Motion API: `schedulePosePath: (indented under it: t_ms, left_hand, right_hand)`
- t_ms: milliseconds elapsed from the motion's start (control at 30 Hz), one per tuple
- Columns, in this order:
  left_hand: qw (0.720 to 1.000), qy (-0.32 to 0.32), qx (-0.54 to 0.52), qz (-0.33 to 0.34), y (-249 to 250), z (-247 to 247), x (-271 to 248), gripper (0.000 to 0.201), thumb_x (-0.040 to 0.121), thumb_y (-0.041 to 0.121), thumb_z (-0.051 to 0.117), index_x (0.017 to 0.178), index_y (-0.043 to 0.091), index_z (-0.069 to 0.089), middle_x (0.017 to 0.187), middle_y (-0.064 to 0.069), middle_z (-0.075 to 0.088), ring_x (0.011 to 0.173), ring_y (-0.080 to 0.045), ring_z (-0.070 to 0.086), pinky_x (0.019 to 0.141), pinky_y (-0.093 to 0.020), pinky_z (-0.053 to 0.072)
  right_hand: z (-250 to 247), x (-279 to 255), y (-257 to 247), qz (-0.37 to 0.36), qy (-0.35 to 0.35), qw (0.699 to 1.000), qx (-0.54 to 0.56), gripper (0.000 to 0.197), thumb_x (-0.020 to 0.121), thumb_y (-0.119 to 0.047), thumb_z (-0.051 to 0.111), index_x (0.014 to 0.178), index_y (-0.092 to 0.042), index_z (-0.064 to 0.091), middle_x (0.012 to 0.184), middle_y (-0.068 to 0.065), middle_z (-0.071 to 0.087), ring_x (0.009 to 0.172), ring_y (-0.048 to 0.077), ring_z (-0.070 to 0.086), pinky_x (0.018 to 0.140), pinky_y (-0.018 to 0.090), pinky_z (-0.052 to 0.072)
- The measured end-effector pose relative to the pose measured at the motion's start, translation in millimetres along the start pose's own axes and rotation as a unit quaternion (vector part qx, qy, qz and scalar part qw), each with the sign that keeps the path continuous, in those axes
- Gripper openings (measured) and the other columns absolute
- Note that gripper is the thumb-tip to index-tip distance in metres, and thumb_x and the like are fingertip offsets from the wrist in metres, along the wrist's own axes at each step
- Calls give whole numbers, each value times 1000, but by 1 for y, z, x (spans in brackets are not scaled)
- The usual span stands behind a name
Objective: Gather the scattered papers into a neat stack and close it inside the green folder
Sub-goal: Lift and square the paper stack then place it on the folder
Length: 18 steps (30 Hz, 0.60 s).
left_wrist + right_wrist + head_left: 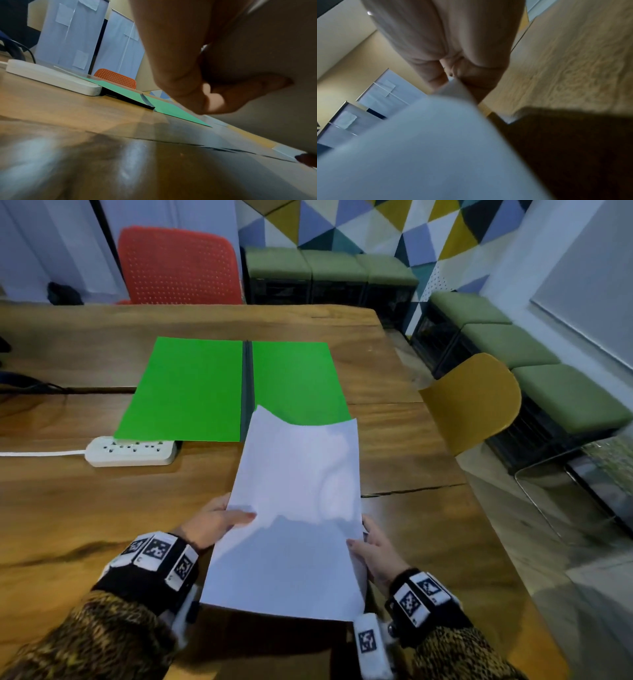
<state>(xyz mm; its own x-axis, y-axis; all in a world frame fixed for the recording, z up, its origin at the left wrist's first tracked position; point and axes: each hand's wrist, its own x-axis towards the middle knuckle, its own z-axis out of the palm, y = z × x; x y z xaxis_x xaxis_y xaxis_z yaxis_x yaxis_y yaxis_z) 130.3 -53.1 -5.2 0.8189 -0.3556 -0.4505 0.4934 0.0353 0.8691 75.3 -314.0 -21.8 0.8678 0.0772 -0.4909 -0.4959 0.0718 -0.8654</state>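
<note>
Wooden table (85,508) is seen bearing the opened green folder (191,392), its near left corner propped on a white power strip (132,452). Above the near edge, the paper stack (294,508) is gripped at its sides by the left hand (212,522) and right hand (376,553). Its sagging top corner could snag on the folder spine; clear room is noted rightward.

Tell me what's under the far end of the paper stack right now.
The paper stack, held by the left hand and right hand, overlaps the open green folder's right flap. That flap's near edge and the wooden table beneath are hidden.
</note>
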Motion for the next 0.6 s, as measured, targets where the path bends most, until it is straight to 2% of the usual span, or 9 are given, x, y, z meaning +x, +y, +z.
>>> schedulePosePath:
  t_ms: [100,167,233,300,333,400,467,533,600]
  left_hand:
    - [1000,24,17,10,8,-7,18,52,44,33,88,89,15,68,72,13,76,70,-6,70,58,-14,52]
    - [994,108,6,9,15,-13,36,35,74,37,72,96,11,68,69,12,74,73,-11,65,54,-12,51]
    - [978,190,-82,-4,23,-27,57,36,92,26,50,125,11,50,105,-3,70,85,-21,59,60,-22,54]
    - [959,216,-183,-4,31,-40,74,47,94,25,46,140,21,33,143,-17,40,109,-33,53,83,-35,50]
    - [949,221,-224,-1,35,-44,80,51,94,24,46,142,24,30,150,-19,29,122,-37,45,93,-40,45]
    - [931,232,-284,1,42,-52,93,53,94,22,47,143,25,28,154,-19,21,133,-39,34,100,-42,41]
    - [915,239,-325,-1,45,-56,107,52,93,18,47,143,22,30,154,-15,22,133,-37,36,92,-37,47]
    - [903,258,-344,-13,44,-58,117,48,93,15,46,139,15,34,152,-11,30,130,-30,41,76,-31,49]
    - [902,291,-319,-29,41,-60,123,43,94,14,46,136,10,39,148,-9,38,128,-23,44,79,-28,48]
  right_hand:
    - [2,17,-1,-34,39,998,40,38,86,15,38,108,-12,52,90,11,71,77,26,68,73,37,55]
    - [3,29,-3,-45,60,994,74,38,85,17,38,109,-10,52,84,10,71,71,26,67,68,37,54]
    - [1,37,-5,-52,71,991,104,38,85,17,39,105,-12,53,77,7,74,66,23,69,61,34,56]
    - [-3,42,-3,-53,79,987,131,39,85,18,38,102,-14,54,77,3,76,69,19,71,61,29,58]
    - [-5,43,-2,-52,78,985,144,39,85,17,39,103,-14,54,80,3,76,72,19,71,63,29,59]
    - [-7,44,1,-48,82,983,160,38,85,16,40,107,-12,53,87,5,76,79,21,71,70,33,59]
    - [-11,45,5,-43,92,981,166,37,86,15,42,111,-10,52,90,7,75,82,24,71,74,36,58]
    - [-11,43,6,-47,98,979,170,36,86,14,42,112,-9,50,89,7,75,81,24,70,74,36,57]
    - [-11,41,6,-48,99,979,172,35,85,14,43,111,-9,50,88,7,75,81,24,70,73,36,57]
